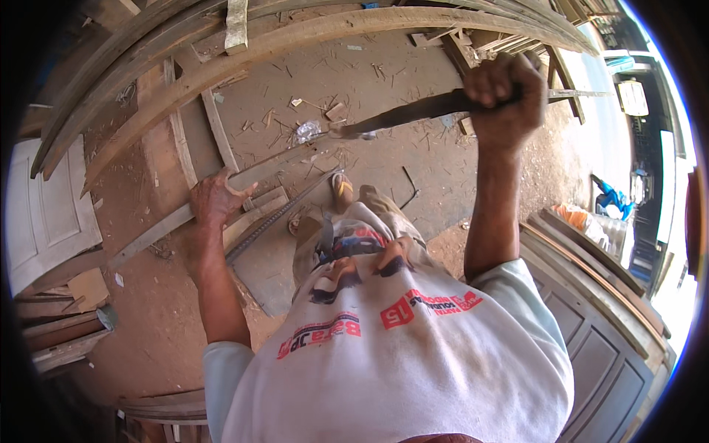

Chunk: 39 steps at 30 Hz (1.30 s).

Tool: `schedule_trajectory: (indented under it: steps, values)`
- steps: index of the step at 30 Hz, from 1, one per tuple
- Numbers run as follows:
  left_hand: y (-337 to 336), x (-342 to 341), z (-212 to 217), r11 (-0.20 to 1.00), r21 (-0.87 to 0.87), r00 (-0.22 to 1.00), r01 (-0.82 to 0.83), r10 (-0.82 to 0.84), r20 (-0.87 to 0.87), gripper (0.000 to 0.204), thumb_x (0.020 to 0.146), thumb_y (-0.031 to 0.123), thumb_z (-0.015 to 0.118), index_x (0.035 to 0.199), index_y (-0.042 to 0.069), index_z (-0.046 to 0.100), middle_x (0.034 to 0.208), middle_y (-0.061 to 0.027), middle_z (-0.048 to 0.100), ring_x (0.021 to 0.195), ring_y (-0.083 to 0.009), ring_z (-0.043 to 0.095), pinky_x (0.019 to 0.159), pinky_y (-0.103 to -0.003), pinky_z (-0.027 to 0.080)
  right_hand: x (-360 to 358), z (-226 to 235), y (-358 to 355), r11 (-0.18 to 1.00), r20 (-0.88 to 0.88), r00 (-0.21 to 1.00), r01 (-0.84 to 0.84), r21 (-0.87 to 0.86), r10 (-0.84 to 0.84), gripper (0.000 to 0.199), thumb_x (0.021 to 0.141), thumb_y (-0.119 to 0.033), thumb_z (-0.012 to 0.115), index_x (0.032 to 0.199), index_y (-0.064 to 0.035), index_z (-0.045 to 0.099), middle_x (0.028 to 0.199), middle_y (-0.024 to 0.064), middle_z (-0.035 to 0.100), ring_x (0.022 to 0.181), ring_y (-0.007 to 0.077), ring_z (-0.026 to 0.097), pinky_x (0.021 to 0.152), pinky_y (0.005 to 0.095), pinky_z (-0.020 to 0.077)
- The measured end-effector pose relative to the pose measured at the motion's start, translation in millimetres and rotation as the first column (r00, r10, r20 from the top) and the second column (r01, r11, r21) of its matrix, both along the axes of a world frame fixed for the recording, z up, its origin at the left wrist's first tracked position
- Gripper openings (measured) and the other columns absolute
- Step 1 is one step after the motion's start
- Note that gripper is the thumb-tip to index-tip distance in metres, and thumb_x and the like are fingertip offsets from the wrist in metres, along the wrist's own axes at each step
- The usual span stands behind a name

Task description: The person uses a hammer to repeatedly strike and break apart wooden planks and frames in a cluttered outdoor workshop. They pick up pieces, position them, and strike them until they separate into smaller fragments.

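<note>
My right hand [508, 96], raised at the upper right, is closed around a long, dark, slightly curved tool [413, 111]. The tool's kind is not clear; its far end points left and looks metallic. That end appears at or over the far end of a long wooden slat [281, 159]; whether they touch I cannot tell. Lower on the slat, my left hand [214, 196] grips it, with the thumb standing out to the side. Beneath the slat, a dark ribbed metal rod [284, 210] slants beside my sandalled foot [341, 186].
Long curved-looking planks [295, 33] span the far side. A white panelled door [48, 207] stands at left, grey panelled doors [591, 332] at right. A bent black metal bar [410, 188] and crumpled clear plastic [308, 131] lie on the floor among wood scraps.
</note>
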<state>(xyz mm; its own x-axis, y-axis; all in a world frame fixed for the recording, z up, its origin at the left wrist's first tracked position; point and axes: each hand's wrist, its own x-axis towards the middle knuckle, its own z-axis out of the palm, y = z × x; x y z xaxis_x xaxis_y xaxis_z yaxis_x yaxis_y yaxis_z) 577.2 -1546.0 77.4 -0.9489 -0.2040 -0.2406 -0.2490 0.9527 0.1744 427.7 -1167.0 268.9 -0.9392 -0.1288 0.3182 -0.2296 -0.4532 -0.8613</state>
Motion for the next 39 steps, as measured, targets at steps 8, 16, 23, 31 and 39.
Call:
schedule_trajectory:
  steps: [8,16,23,31,39]
  values:
    - [-5.1,4.3,3.5,0.999,-0.039,1.000,-0.017,0.016,-0.023,0.075,0.068,0.063,0.080,0.114,0.005,0.071,0.102,-0.0221,0.073,0.097,-0.0377,0.071,0.084,-0.045,0.057,37.0,26.5,-13.1,0.981,-0.240,0.958,-0.179,-0.080,0.155,0.015,0.101,-0.013,0.049,0.088,-0.0110,0.043,0.058,0.0063,0.043,0.048,0.0170,0.040,0.048,0.0336,0.0394]
    - [0.6,-7.1,5.4,0.993,0.121,1.000,-0.013,0.015,-0.014,0.081,0.066,0.053,0.086,0.129,0.009,0.062,0.121,-0.0199,0.067,0.115,-0.0374,0.062,0.097,-0.047,0.051,47.5,-18.2,-12.2,0.991,-0.146,0.985,0.081,-0.109,-0.097,0.027,0.096,-0.012,0.060,0.078,-0.0051,0.042,0.053,0.0067,0.047,0.043,0.0127,0.043,0.040,0.0299,0.0387]
    - [103.3,-10.1,21.6,0.929,0.117,0.755,0.350,-0.206,-0.622,0.077,0.072,0.022,0.086,0.139,0.010,0.051,0.135,-0.0134,0.056,0.132,-0.0374,0.047,0.111,-0.051,0.040,57.3,-2.7,-3.1,0.981,-0.139,0.989,-0.080,-0.176,0.056,0.025,0.097,-0.015,0.061,0.083,-0.0071,0.041,0.057,0.0060,0.046,0.047,0.0139,0.042,0.043,0.0303,0.0380]
    - [122.1,-3.0,3.4,0.806,0.363,0.792,0.468,-0.200,-0.577,0.033,0.082,0.016,0.077,0.112,0.007,0.068,0.099,-0.0145,0.072,0.094,-0.0337,0.070,0.084,-0.043,0.056,77.3,19.6,0.2,0.977,-0.172,0.966,-0.205,-0.060,0.192,0.024,0.099,-0.021,0.062,0.088,-0.0107,0.043,0.060,0.0042,0.048,0.048,0.0145,0.044,0.048,0.0317,0.0400]
    - [93.3,-4.4,51.6,0.860,0.215,0.772,0.463,-0.271,-0.575,0.063,0.071,0.023,0.088,0.126,0.011,0.061,0.125,-0.0145,0.066,0.122,-0.0312,0.060,0.101,-0.045,0.050,80.7,7.6,-36.6,0.989,-0.208,0.975,-0.050,0.137,0.078,0.029,0.096,-0.020,0.068,0.084,-0.0060,0.046,0.057,0.0051,0.050,0.047,0.0104,0.046,0.043,0.0270,0.0380]
